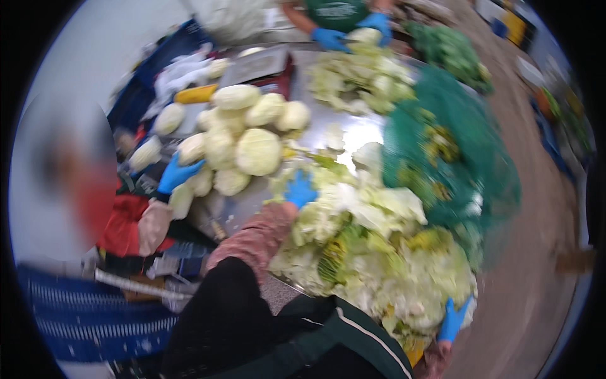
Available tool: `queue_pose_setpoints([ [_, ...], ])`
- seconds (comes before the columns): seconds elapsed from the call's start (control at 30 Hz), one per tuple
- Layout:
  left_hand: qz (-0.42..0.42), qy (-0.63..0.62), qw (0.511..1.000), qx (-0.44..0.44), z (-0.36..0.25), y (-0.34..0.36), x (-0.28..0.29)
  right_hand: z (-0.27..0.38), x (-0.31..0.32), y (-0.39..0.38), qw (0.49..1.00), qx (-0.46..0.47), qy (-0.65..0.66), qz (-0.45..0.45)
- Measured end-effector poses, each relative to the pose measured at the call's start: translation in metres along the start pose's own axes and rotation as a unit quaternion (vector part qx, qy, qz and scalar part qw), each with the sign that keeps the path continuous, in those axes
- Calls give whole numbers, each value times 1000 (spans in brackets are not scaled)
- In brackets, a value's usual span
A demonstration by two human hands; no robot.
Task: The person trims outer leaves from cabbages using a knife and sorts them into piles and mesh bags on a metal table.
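A large heap of loose cabbage leaves (pixel 366 252), pale green with some yellowed ones, covers the near half of a metal table (pixel 310 129). My left hand (pixel 300 189), in a blue glove, presses on the heap's upper left side with its fingers spread. At the heap's lower right edge, my right hand (pixel 454 320) rests against the outer leaves, thumb and fingers apart. Neither hand is closed around anything. Trimmed cabbage heads (pixel 259 151) are stacked just beyond my left hand. The picture is somewhat blurred.
A green mesh bag (pixel 461 151) with leaves inside lies along the table's right side. Across the table, a co-worker's gloved hands (pixel 353 36) hold a cabbage above more leaves. Another person's gloved hand (pixel 178 174) touches the stack at left. A scale (pixel 257 66) stands behind it.
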State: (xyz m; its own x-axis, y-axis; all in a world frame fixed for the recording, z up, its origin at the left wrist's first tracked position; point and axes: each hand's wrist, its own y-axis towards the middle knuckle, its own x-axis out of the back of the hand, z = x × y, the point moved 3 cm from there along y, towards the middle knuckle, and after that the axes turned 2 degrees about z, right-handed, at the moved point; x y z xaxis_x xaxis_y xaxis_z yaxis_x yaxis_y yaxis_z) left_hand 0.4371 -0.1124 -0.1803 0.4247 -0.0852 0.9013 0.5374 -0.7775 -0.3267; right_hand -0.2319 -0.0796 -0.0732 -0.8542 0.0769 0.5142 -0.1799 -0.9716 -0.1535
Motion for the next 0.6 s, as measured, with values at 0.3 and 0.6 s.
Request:
queue_pose_setpoints([
  [0.3, 34, -101, 991, -84, -59, -51, 49, -26, -36, 22, 956, -85, 217, 176],
  [0.6, 276, -129, 919, -250, -142, -101, 7, -20, -92, -16, 948, -115, 243, 171],
])
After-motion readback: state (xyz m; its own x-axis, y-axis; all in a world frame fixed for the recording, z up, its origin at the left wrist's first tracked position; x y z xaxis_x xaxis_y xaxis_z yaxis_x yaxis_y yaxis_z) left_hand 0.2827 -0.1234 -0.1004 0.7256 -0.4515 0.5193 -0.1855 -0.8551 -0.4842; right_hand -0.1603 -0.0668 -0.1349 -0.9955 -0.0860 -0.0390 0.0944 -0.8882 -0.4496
